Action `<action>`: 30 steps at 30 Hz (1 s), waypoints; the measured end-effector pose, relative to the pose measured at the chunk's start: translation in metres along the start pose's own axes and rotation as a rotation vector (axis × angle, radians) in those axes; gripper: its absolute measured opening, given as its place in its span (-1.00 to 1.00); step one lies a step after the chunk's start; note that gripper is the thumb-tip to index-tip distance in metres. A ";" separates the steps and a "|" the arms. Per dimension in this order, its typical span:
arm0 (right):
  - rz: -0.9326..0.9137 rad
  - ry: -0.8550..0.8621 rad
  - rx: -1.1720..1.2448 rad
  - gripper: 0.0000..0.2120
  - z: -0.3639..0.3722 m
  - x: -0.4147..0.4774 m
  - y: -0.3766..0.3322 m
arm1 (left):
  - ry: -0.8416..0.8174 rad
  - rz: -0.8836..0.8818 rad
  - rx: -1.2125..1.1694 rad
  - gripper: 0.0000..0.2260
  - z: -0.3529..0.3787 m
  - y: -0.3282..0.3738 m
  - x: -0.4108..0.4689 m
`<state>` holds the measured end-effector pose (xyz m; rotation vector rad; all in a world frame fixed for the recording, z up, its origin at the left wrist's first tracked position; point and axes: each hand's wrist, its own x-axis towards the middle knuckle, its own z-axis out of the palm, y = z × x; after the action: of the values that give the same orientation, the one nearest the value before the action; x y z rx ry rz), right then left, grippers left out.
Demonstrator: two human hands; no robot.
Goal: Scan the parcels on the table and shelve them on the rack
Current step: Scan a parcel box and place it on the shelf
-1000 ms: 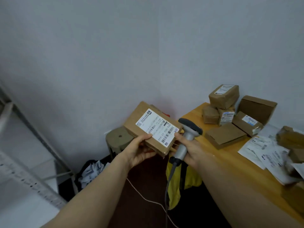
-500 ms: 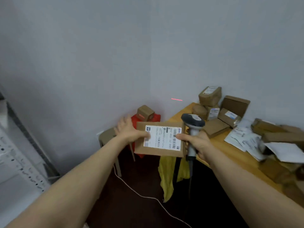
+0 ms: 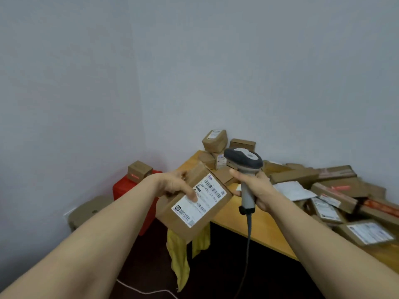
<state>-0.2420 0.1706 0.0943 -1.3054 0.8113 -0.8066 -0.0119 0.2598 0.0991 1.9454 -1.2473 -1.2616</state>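
- Between the two hands, just off the near edge of the surface (image 3: 248,219), the parcel (image 3: 190,221) is hanging in the air. The left hand (image 3: 174,186) is gripping its upper corner, thumb lying across the label (image 3: 207,195), with only floor beneath.
- The right hand (image 3: 257,190) is clenching the handle of the scanner (image 3: 244,160). Its head seems to be facing away above the parcel, so a scan may be missing the label until the two are lining up.
- The thumb is covering some print, and if a barcode is sitting under it, the read may be failing.
- The one-corner grip is looking weak, because the box is tilting down and a twist toward the scanner could be letting it slip.
- The cable (image 3: 248,234) is dangling below the right hand and risks snagging the surface edge on a swing.
- Right of the right hand, the pile (image 3: 323,190) is crowding the surface, so an elbow could be knocking boxes off.
- The rack is not showing here.
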 end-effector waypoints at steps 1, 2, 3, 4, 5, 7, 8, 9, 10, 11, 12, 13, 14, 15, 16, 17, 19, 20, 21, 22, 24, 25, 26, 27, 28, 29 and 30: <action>0.008 0.032 0.015 -0.79 -0.009 0.000 -0.004 | 0.085 0.015 -0.037 -0.25 0.003 0.004 0.005; 0.023 0.036 0.020 -0.80 -0.017 -0.001 -0.008 | 0.173 0.030 -0.086 -0.29 0.006 0.009 0.011; 0.039 0.021 0.019 -0.79 -0.024 -0.002 -0.011 | 0.243 0.052 -0.144 -0.32 0.010 0.014 0.018; 0.058 -0.001 0.012 -0.77 -0.031 -0.004 -0.013 | 0.296 0.078 -0.200 -0.36 0.014 0.019 0.024; 0.076 -0.026 0.002 -0.76 -0.035 -0.005 -0.015 | 0.341 0.100 -0.243 -0.40 0.018 0.025 0.031; 0.102 -0.081 0.012 -0.77 -0.042 -0.009 -0.014 | 0.413 0.124 -0.287 -0.45 0.026 0.035 0.041; 0.111 -0.112 0.025 -0.79 -0.045 -0.010 -0.014 | 0.437 0.128 -0.300 -0.47 0.029 0.039 0.046; 0.114 -0.139 0.030 -0.80 -0.047 -0.012 -0.014 | 0.454 0.130 -0.307 -0.49 0.032 0.043 0.049; 0.111 -0.158 0.022 -0.81 -0.048 -0.012 -0.015 | 0.464 0.130 -0.309 -0.52 0.035 0.046 0.052; 0.105 -0.167 0.004 -0.82 -0.050 -0.013 -0.015 | 0.467 0.130 -0.307 -0.55 0.037 0.050 0.055; 0.100 -0.166 -0.018 -0.81 -0.052 -0.013 -0.017 | 0.469 0.134 -0.306 -0.57 0.039 0.052 0.058; 0.097 -0.158 -0.038 -0.81 -0.053 -0.014 -0.018 | 0.472 0.140 -0.306 -0.59 0.040 0.054 0.061; 0.097 -0.145 -0.049 -0.82 -0.053 -0.013 -0.020 | 0.475 0.146 -0.307 -0.61 0.040 0.055 0.064; 0.096 -0.131 -0.054 -0.82 -0.054 -0.013 -0.022 | 0.478 0.149 -0.309 -0.64 0.040 0.057 0.066; 0.097 -0.116 -0.061 -0.83 -0.055 -0.012 -0.023 | 0.477 0.151 -0.311 -0.66 0.039 0.058 0.069; 0.099 -0.100 -0.069 -0.82 -0.055 -0.011 -0.024 | 0.475 0.154 -0.311 -0.68 0.038 0.058 0.071; 0.106 -0.071 -0.082 -0.82 -0.055 -0.010 -0.026 | 0.477 0.163 -0.317 -0.68 0.036 0.059 0.076; 0.108 -0.062 -0.086 -0.82 -0.055 -0.010 -0.027 | 0.479 0.168 -0.325 -0.68 0.034 0.059 0.078; 0.108 -0.056 -0.089 -0.82 -0.054 -0.009 -0.028 | 0.479 0.172 -0.332 -0.67 0.032 0.059 0.079; 0.108 -0.051 -0.090 -0.83 -0.052 -0.009 -0.029 | 0.475 0.174 -0.335 -0.67 0.031 0.059 0.081; 0.105 -0.044 -0.095 -0.83 -0.049 -0.007 -0.030 | 0.466 0.170 -0.332 -0.65 0.026 0.057 0.084; 0.101 -0.040 -0.099 -0.83 -0.047 -0.007 -0.030 | 0.464 0.166 -0.328 -0.65 0.024 0.056 0.085; 0.098 -0.036 -0.103 -0.83 -0.045 -0.006 -0.030 | 0.464 0.164 -0.325 -0.64 0.022 0.055 0.087; 0.094 -0.032 -0.105 -0.83 -0.043 -0.005 -0.030 | 0.463 0.162 -0.323 -0.64 0.020 0.054 0.088; 0.091 -0.028 -0.106 -0.82 -0.041 -0.004 -0.031 | 0.463 0.159 -0.323 -0.64 0.017 0.052 0.089; 0.089 -0.025 -0.109 -0.81 -0.039 -0.004 -0.031 | 0.464 0.157 -0.323 -0.65 0.015 0.051 0.090; 0.086 -0.023 -0.114 -0.81 -0.037 -0.003 -0.031 | 0.466 0.156 -0.320 -0.65 0.013 0.050 0.091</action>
<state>-0.2771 0.1525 0.1217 -1.3685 0.9002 -0.6839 -0.0307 0.1576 0.0933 1.7356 -0.8797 -0.8067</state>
